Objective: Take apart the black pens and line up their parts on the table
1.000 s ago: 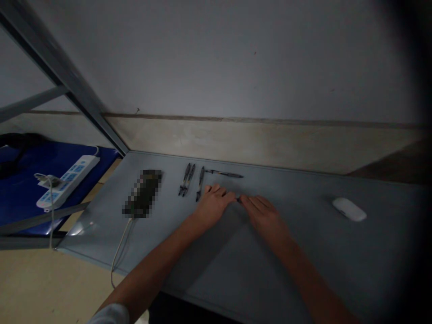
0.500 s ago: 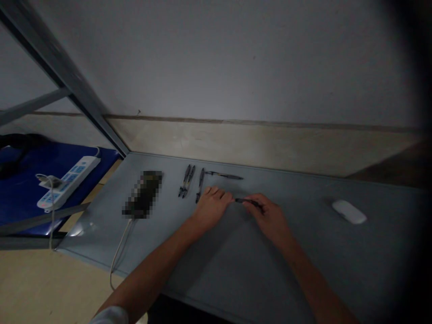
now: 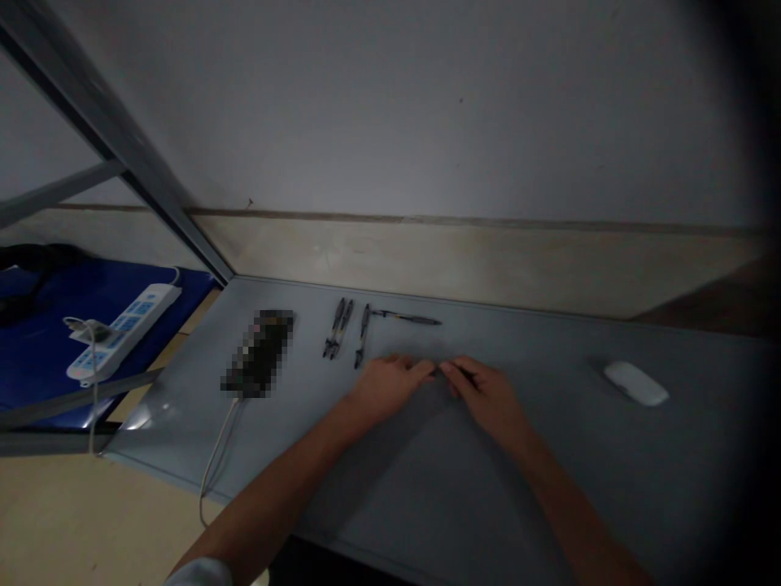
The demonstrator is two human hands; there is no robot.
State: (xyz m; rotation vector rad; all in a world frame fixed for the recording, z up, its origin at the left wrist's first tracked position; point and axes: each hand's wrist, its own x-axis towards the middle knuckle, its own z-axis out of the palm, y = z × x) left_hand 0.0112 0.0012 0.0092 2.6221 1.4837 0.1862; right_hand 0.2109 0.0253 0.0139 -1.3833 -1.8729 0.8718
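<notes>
the right hand [image 3: 485,399] is clenched in a narrow pinch on a dark pen [image 3: 456,371], with thumb and fingers closed around its barrel. the left hand [image 3: 390,387] is half curled, its fingertips [image 3: 425,368] at the pen's left end; i cannot tell whether that grip holds the pen or only touches it. the right fingers hide much of the pen, and the shadow makes its tip and any clip hard to make out. its long axis runs nearly level between the hands, across the counter [image 3: 549,350], one end toward the left hand and the other into the right hand.

farther along the counter, toward the wall, lie a close pair of pens [image 3: 334,328], a lone pen [image 3: 363,335] and a thin pen [image 3: 406,319] set crosswise. a pixelated phone [image 3: 259,352] with a white cable [image 3: 216,460] lies to the left, and a white mouse [image 3: 635,383] to the right.
</notes>
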